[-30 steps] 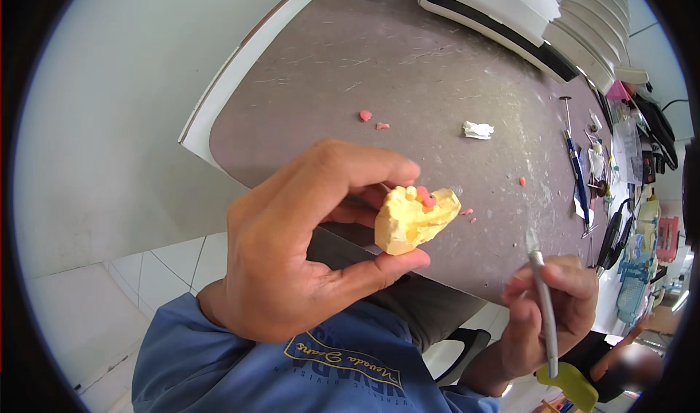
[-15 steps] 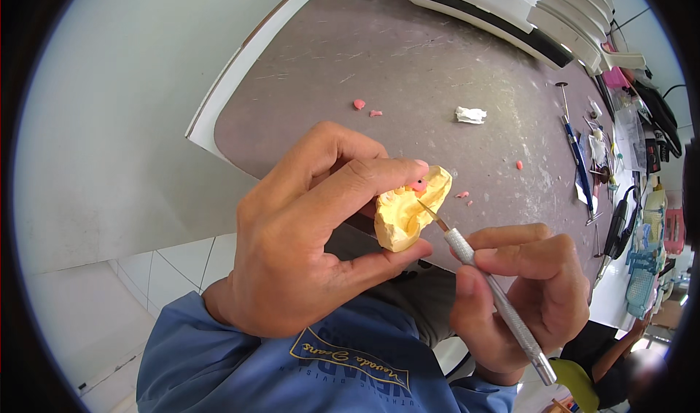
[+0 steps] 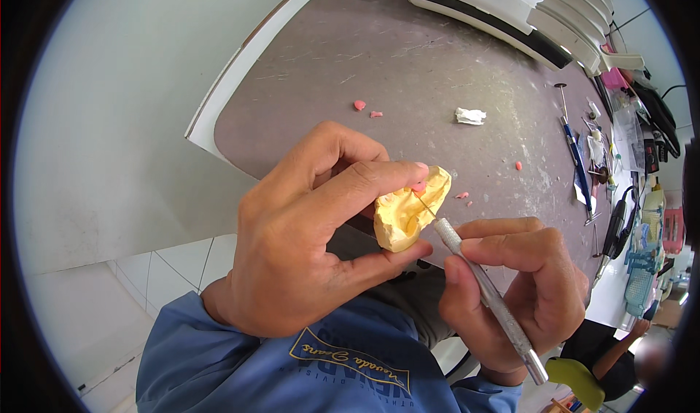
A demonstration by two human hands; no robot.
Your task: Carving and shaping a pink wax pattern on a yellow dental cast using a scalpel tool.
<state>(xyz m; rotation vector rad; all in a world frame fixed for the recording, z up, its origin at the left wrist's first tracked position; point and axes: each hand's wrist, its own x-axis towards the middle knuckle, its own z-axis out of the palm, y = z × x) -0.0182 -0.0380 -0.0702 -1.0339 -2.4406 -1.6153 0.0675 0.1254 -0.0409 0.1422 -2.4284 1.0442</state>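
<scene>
A yellow plaster dental model (image 3: 399, 220) is pinched between the thumb and fingers of my left hand (image 3: 299, 231). Pink wax (image 3: 418, 187) sits on the model's upper part, partly covered by my fingertip. In a pen-like grip my right hand (image 3: 521, 289) holds a carving knife (image 3: 492, 300) with a knurled silver handle. The thin tip of that tool reaches over the hollow of the model, up to the edge of the pink wax. Whether the tip touches the wax I cannot tell.
On the brown worktop (image 3: 306, 85) lie pink wax bits (image 3: 359, 105) and a crumpled white piece (image 3: 470, 116). A white machine (image 3: 488, 19) stands at the back. Along the right are a blue-handled tool (image 3: 576, 158), a black handpiece (image 3: 618, 227) and blue baskets (image 3: 642, 282). Another person (image 3: 609, 362) sits at lower right.
My right hand has shifted slightly left and up, bringing the knife's tip from the model's hollow to the pink wax. My left hand and the model have barely moved.
</scene>
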